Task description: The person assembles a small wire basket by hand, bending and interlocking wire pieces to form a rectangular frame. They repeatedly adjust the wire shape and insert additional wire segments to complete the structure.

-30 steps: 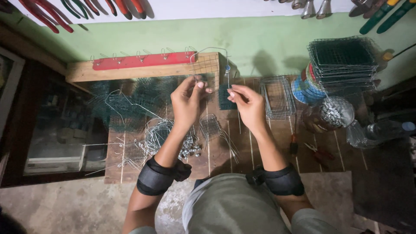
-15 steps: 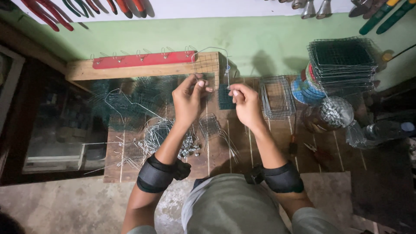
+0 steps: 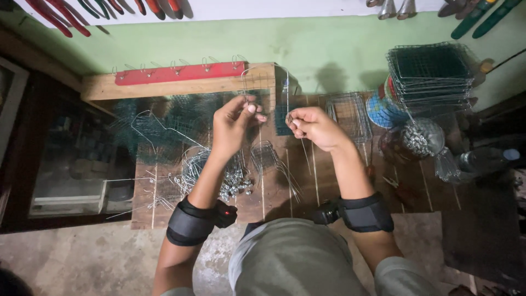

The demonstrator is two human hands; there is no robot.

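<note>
hands barely shifted; bent wire (image 3: 274, 77) pinched between left hand (image 3: 233, 125), right hand (image 3: 313, 125).

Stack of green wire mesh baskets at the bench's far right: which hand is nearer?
Right. The right hand sits mid-bench, with the stack of green wire mesh baskets to its right; the left hand lies further left, beyond the right hand.

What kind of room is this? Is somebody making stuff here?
Probably a small wire-craft workshop. Hand tools hang on the wall, wire mesh baskets are stacked by a wooden workbench, and both hands, left and right, hold a bent wire.
</note>
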